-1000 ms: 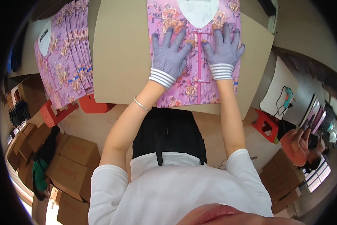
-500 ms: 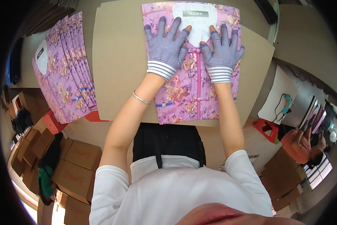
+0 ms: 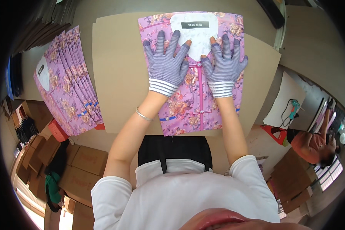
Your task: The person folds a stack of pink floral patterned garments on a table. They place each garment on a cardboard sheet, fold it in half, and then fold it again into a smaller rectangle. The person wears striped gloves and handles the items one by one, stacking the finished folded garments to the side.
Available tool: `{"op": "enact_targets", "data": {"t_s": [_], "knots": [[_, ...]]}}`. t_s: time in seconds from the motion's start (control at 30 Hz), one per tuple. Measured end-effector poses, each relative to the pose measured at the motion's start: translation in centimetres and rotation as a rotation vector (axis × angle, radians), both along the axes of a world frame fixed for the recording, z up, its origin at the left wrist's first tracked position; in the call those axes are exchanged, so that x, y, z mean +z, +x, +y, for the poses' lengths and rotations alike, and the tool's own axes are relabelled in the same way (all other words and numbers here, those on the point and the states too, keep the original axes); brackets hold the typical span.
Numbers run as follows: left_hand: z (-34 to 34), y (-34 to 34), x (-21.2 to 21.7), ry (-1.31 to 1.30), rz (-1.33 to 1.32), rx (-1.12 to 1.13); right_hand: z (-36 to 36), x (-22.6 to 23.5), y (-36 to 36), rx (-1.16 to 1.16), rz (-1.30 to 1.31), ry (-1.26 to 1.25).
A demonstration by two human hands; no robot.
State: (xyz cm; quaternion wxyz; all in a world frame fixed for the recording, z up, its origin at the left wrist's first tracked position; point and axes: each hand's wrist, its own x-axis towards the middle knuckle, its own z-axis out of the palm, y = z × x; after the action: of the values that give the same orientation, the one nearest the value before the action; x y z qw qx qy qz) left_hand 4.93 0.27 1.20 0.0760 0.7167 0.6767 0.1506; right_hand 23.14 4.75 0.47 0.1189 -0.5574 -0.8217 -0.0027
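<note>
A flat purple floral packaging piece, printed like a garment front with a pink centre line and a white collar panel, lies on a large brown cardboard sheet. My left hand, in a purple-grey striped glove with bare-looking tips on some fingers, presses flat on its left half, fingers spread. On the other side of the collar panel, my right hand rests in a matching glove, palm down, fingers fanned out. Neither hand grips anything.
To the left, a fanned stack of similar floral pieces lies on the table. Dark stacked sheets stand behind it. At right, a teal corded tool lies on a white board. Brown cartons and other people are farther off.
The whole scene sits lower in the picture, as the view has shifted. Both hands keep about the same place on the floral piece, still flat and spread.
</note>
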Motion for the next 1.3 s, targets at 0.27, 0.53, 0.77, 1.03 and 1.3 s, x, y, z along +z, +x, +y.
{"op": "enact_targets", "data": {"t_s": [0.27,0.53,0.77,1.03,1.3], "knots": [[0.3,0.2,0.1,-0.012,0.003,-0.195,-1.6,0.9,1.7,0.16,-0.015,-0.184],[-0.1,0.3,-0.4,-0.018,0.005,-0.205,-3.5,0.6,8.5,0.639,-0.074,-0.15],[0.5,0.6,-0.9,0.073,-0.009,-0.231,17.6,-0.2,0.9,0.677,0.153,0.299],[-0.4,1.1,0.2,0.127,0.073,-0.204,-6.3,0.0,10.7,0.631,0.207,-0.148],[-1.2,0.0,0.0,0.142,0.101,-0.394,-25.6,6.2,14.4,0.325,0.549,-0.491]]}}
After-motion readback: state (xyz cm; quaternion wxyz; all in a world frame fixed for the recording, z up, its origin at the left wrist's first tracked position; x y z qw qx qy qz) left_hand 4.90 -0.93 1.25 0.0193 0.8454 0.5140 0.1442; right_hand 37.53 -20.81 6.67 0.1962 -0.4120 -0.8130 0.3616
